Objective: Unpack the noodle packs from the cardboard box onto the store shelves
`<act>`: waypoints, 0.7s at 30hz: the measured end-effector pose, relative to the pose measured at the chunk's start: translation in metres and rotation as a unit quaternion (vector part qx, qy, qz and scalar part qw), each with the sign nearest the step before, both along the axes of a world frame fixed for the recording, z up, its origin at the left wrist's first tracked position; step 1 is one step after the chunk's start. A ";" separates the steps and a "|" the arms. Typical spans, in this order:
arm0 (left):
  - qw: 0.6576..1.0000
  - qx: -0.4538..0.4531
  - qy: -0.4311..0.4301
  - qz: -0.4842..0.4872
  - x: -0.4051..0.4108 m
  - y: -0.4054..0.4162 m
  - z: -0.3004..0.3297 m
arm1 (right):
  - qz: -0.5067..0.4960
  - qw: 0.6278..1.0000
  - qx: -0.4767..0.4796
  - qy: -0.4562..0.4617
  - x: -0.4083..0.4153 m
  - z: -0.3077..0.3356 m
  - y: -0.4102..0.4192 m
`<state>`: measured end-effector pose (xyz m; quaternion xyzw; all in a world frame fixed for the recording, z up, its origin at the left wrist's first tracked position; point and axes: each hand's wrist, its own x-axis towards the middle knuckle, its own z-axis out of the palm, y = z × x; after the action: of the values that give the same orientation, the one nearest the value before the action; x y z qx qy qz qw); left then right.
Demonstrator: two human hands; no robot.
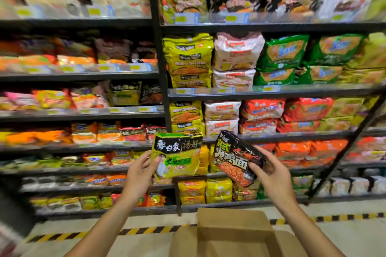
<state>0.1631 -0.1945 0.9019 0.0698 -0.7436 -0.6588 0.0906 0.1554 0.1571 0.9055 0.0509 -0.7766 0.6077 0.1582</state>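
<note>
From the head camera: the left hand (140, 170) is up in front of the shelving, its grip pinching the left edge of a yellow-green plastic noodle pack with a black top band (177, 155), thumb on the front, fingers behind. The right hand (269, 170) has its grip curled around the right edge of a black and red plastic noodle pack (236, 157), which is tilted, top leaning left. The two packs sit just beside each other with a narrow gap between them (no touching that can be seen). Below, the open brown cardboard box (231, 233) sits at the bottom edge, flaps spread, its inside hidden from here. Behind the packs run dark metal store shelves (271, 93), crowded with yellow, white, green and red packs right up to their front lips. A pale floor carries a yellow-and-black striped tape line (146, 230) between box and shelving.
</note>
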 end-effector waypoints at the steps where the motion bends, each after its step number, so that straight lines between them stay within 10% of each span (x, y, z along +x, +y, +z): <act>1: 1.000 -0.004 0.006 0.013 0.009 -0.006 0.006 | 0.015 1.000 -0.002 0.003 -0.001 0.003 -0.008; 21: 0.990 0.003 0.069 0.122 0.020 -0.299 0.038 | 0.092 0.995 -0.005 0.034 -0.065 0.031 -0.278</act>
<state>0.1835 -0.4936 0.9395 0.1145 -0.7196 -0.6481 0.2214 0.0905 -0.1209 0.9367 0.1424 -0.7596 0.6215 0.1284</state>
